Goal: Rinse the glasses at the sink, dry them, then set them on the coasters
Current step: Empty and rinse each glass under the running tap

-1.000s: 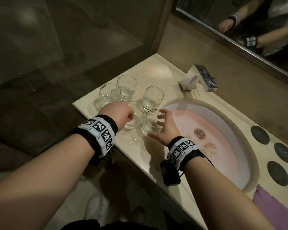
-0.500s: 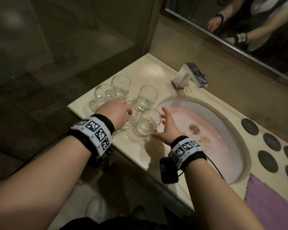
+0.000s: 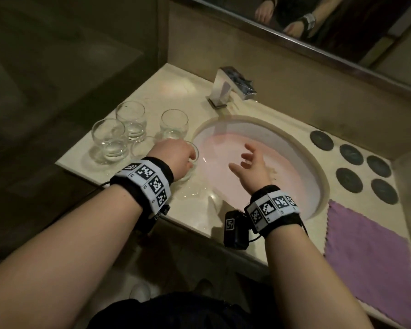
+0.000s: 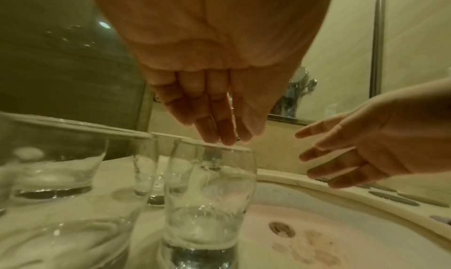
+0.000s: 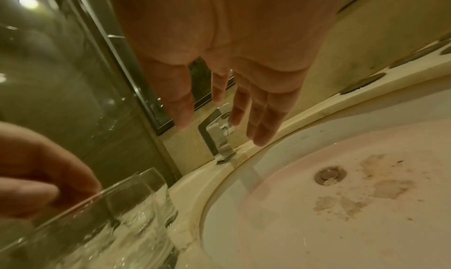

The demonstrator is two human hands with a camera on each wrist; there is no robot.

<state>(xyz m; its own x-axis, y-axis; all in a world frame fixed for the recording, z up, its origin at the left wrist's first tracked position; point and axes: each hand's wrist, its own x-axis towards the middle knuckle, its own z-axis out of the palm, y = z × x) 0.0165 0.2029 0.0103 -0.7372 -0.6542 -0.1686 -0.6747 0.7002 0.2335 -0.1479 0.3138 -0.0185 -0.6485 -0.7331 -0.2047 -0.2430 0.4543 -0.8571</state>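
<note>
Left hand (image 3: 173, 155) is down on top of a glass (image 3: 192, 154) at the counter's front edge, right on the left lip of the sink (image 3: 318, 176). From the head view the knuckles hide the grip; the left wrist camera shows straight fingers (image 4: 214, 122) held together, tips touching the far rim of the glass (image 4: 209, 192), not wrapped round it. The glass stands upright with a shallow pool of water in its base.

Right hand (image 3: 252, 169) hangs over the basin, fingers spread and relaxed, holding nothing, apart from the glass. Under it the bowl is open room, and the right wrist camera shows what the head view blurs: the drain (image 5: 330, 175) and brownish stains on the pink floor of the sink, with the faucet (image 5: 219, 136) just beyond the fingertips (image 5: 262, 136).

Three more glasses (image 3: 109, 141) stand in the counter's back-left corner, close together, near the left edge; at least two show a little water at the bottom. A further glass sits just left of the held one, mostly hidden by the wrist. The counter (image 3: 199, 210) in front of the sink looks wet.

Five dark round coasters (image 3: 349, 180) sit on the right side past the basin, and a purple cloth (image 3: 365, 257) lies flat at the front-right edge.
</note>
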